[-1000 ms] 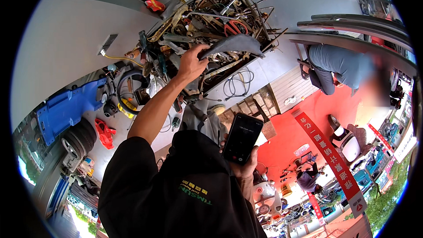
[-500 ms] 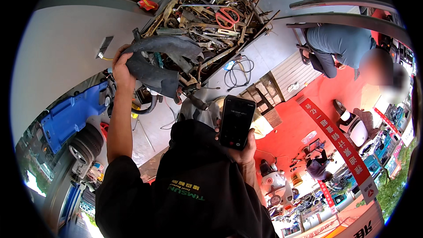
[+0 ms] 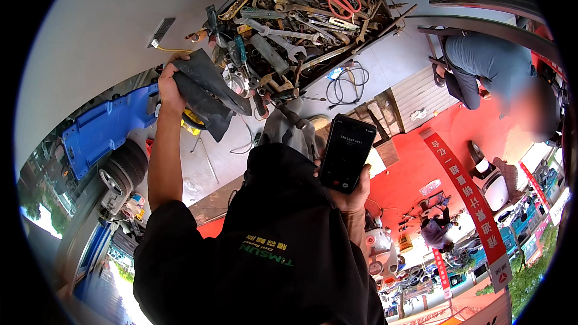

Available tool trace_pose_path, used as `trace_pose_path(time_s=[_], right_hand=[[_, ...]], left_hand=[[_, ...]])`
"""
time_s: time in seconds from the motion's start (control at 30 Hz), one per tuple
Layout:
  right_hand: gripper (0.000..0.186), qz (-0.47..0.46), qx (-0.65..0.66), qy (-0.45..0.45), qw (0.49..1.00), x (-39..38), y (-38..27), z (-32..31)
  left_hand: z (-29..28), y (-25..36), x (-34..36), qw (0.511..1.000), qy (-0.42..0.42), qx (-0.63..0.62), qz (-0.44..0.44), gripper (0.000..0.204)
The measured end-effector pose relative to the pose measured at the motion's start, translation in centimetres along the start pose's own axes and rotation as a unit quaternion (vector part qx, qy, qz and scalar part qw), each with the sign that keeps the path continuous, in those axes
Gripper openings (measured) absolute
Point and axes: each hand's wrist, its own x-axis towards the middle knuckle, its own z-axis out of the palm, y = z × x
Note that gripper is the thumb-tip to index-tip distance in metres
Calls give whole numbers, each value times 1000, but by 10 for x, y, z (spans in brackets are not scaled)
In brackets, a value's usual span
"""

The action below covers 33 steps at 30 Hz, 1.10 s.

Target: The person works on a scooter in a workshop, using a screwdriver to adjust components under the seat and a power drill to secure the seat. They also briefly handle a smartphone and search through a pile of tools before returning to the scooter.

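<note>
My left hand (image 3: 171, 89) grips the edge of a bent black rubber-like piece (image 3: 208, 93), whose exact kind I cannot tell. It hangs beside the near left corner of a tool tray (image 3: 359, 48) heaped with worn tools. Among them lie a wrench (image 3: 283, 32), red-handled scissors (image 3: 344, 4) and screwdrivers with dark handles. In my right hand (image 3: 354, 194) is a black smartphone (image 3: 347, 154), held upright in front of my chest with its dark call screen lit. My fingers wrap round its lower part.
A black cable (image 3: 348, 84) lies coiled right of the tray. To the left are a blue plastic panel (image 3: 108, 129) and stacked tyres (image 3: 129, 165). Another person (image 3: 490, 63) sits bent over at the right. Scooters and a red banner (image 3: 466, 198) stand beyond on the red floor.
My left hand has lowered and turned the black piece away from the tray, uncovering more tools. My view has shifted, and the phone stays in my right hand.
</note>
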Motion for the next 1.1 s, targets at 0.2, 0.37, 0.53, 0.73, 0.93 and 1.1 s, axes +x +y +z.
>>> trace_pose_path(time_s=[0.2,0.37,0.53,0.73,0.93,1.1], right_hand=[[98,16,8,-18,1000,-4,6,-2],[101,19,-22,2,1000,-8,9,0],[103,9,-7,-14,1000,-9,13,-8],[105,6,-11,-1,1000,-11,15,-5],[104,8,-9,-1,1000,-6,19,-3],[104,6,-11,-4,1000,-3,18,-1]], left_hand=[[-11,-15,10,987,-36,153,36,22],[12,-37,13,971,-56,232,20,24],[29,-57,15,946,-110,302,39,23],[31,-61,12,945,-117,305,3,23],[24,-68,17,940,-133,315,19,23],[29,-67,18,933,-136,331,30,23]])
